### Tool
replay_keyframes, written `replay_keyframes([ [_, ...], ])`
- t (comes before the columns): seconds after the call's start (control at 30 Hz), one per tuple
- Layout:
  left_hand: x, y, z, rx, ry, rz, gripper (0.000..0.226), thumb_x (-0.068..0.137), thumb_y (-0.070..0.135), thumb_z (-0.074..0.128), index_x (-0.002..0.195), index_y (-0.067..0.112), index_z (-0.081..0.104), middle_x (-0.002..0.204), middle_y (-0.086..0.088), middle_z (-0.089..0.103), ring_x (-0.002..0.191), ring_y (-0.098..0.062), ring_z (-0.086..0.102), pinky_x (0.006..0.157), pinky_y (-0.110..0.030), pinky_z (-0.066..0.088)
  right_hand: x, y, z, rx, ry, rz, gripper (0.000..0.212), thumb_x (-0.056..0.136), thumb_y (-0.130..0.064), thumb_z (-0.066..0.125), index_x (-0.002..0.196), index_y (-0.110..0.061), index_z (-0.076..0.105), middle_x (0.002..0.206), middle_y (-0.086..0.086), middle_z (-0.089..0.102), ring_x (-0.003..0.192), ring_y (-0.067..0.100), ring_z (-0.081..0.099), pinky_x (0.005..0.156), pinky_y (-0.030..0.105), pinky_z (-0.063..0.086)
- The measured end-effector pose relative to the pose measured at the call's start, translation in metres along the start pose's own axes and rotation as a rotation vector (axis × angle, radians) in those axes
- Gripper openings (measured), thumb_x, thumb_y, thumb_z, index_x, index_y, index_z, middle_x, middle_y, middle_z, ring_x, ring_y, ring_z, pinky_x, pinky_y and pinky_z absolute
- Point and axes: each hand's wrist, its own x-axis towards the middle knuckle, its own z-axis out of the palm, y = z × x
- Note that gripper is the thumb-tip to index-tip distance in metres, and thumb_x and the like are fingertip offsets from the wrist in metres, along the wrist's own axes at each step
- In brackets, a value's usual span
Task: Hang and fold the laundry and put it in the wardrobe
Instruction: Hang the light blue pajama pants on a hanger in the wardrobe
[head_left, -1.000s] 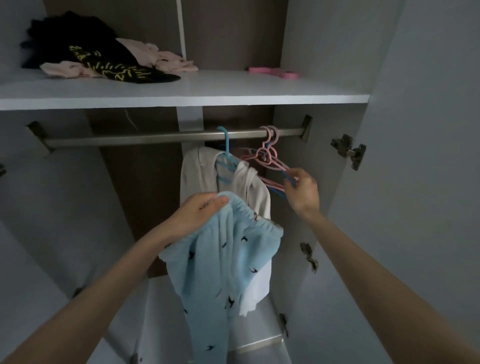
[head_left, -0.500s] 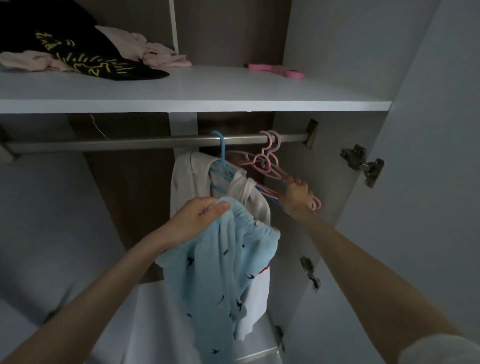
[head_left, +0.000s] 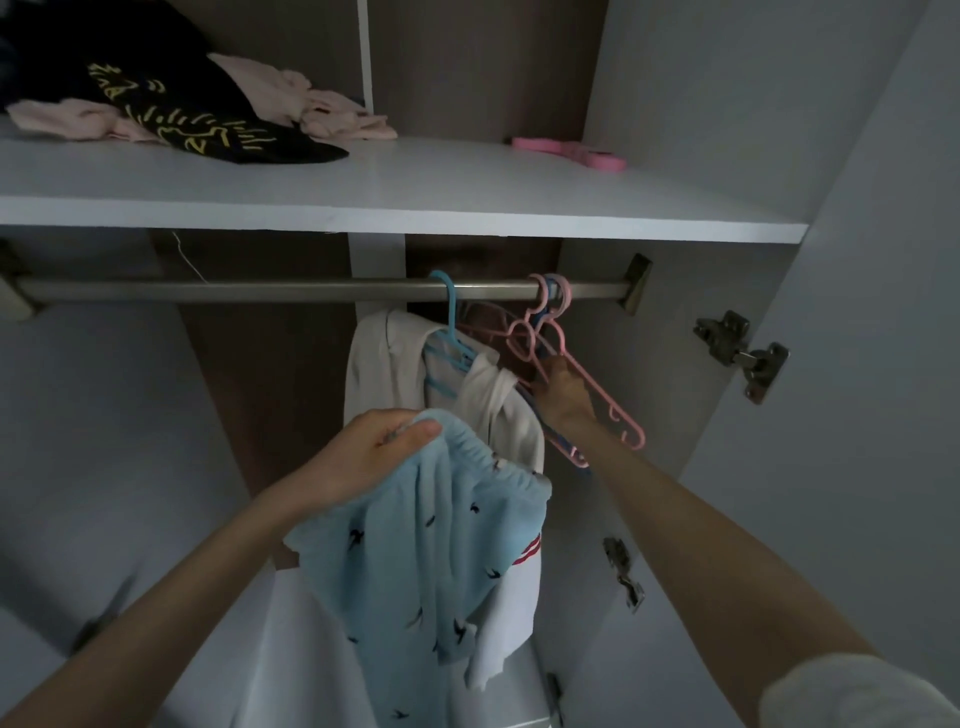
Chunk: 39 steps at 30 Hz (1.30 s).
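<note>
Light-blue bird-print fleece trousers (head_left: 426, 545): waistband gripped in your left hand (head_left: 363, 462) below the steel wardrobe rail (head_left: 260, 288); your right hand (head_left: 563, 395) had slid up the pink plastic hangers (head_left: 636, 439), fingers closed round them, so hanging looked imminent.

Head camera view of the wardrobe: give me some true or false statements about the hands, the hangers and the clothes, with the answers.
1. The left hand grips the light blue bird-print trousers at the waistband. True.
2. The right hand rests on the shelf. False: it grips in the bunch of empty hangers on the rail.
3. A white garment hangs on a blue hanger. True.
4. The trousers hang from the rail. False: only the left hand holds them, on no hanger.
5. The black garment with yellow print hangs from the rail. False: it lies on the shelf.
</note>
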Motion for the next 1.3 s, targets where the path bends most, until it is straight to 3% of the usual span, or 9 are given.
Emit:
replay_keyframes([
  [0.07,-0.003,-0.001,-0.004,0.005,0.011,0.003,0.044,0.089,0.048,0.054,0.059,0.020,0.037,0.052,0.011,0.034,0.049,-0.001,0.032,0.048,-0.016,0.026,0.000,-0.004,0.003,0.056,-0.001,0.000,0.032,0.092,-0.032,0.050,0.117,-0.012,0.055,0.109,0.011,0.066,0.098,0.031,0.064,0.085,0.041,0.053],
  [0.2,-0.007,-0.002,-0.008,0.045,0.048,-0.013,0.038,0.093,0.028,0.049,0.058,0.021,0.034,0.049,0.013,0.034,0.046,-0.001,0.030,0.047,-0.014,0.024,-0.024,-0.028,-0.017,0.111,0.061,-0.052,0.035,0.098,-0.023,0.043,0.126,-0.006,0.053,0.118,0.015,0.063,0.107,0.033,0.060,0.089,0.033,0.047],
  [0.3,-0.009,-0.004,-0.011,0.058,0.040,-0.004,0.040,0.090,0.040,0.050,0.059,0.021,0.036,0.051,0.013,0.034,0.048,-0.001,0.031,0.048,-0.014,0.025,-0.028,-0.033,-0.028,0.121,0.091,-0.011,0.035,0.100,-0.015,0.036,0.131,-0.001,0.044,0.123,0.023,0.059,0.111,0.039,0.056,0.088,0.035,0.043],
  [0.47,-0.012,-0.005,-0.017,0.100,0.023,0.031,0.055,0.079,0.061,0.043,0.063,0.008,0.046,0.060,0.006,0.037,0.056,-0.003,0.035,0.053,-0.018,0.030,-0.034,-0.028,-0.041,0.204,0.104,0.067,0.022,0.097,-0.011,0.036,0.114,0.001,0.045,0.109,0.028,0.061,0.100,0.044,0.058,0.070,0.033,0.037],
  [0.73,-0.031,0.001,-0.022,0.151,-0.043,0.022,0.032,0.095,0.028,0.046,0.067,0.012,0.050,0.063,0.003,0.042,0.055,-0.001,0.041,0.053,-0.013,0.033,-0.114,-0.009,-0.042,0.252,0.272,0.133,0.023,0.097,-0.024,0.039,0.101,-0.003,0.045,0.098,0.023,0.063,0.088,0.042,0.059,0.073,0.043,0.046],
  [0.97,-0.054,0.003,-0.011,0.150,-0.112,0.054,0.030,0.097,0.026,0.044,0.068,0.026,0.051,0.072,0.006,0.048,0.068,0.001,0.048,0.066,-0.021,0.034,-0.184,0.003,-0.054,0.282,0.281,0.204,0.043,0.095,-0.047,0.042,0.085,-0.006,0.052,0.082,0.015,0.063,0.080,0.038,0.058,0.069,0.044,0.048],
  [1.1,-0.071,0.005,-0.003,0.107,-0.140,0.023,0.057,0.089,0.053,0.045,0.085,-0.002,0.061,0.073,-0.015,0.057,0.064,-0.015,0.053,0.063,-0.031,0.042,-0.219,0.011,-0.069,0.212,0.267,0.200,0.039,0.093,-0.036,0.051,0.061,-0.014,0.047,0.057,0.002,0.048,0.065,0.027,0.048,0.061,0.031,0.035],
  [1.17,-0.079,0.010,0.001,0.103,-0.147,0.038,0.056,0.091,0.049,0.047,0.080,-0.005,0.056,0.066,-0.006,0.050,0.060,-0.010,0.046,0.060,-0.027,0.037,-0.236,0.018,-0.074,0.198,0.253,0.203,0.032,0.092,-0.030,0.053,0.068,-0.010,0.052,0.066,0.009,0.055,0.069,0.029,0.054,0.062,0.032,0.039],
  [1.3,-0.092,0.031,0.012,0.119,-0.208,0.051,0.035,0.096,0.027,0.047,0.063,0.016,0.049,0.053,0.012,0.043,0.052,0.000,0.041,0.053,-0.013,0.031,-0.268,0.029,-0.086,0.214,0.192,0.134,0.021,0.091,-0.019,0.051,0.080,-0.001,0.052,0.063,0.009,0.054,0.057,0.025,0.048,0.053,0.030,0.038],
])
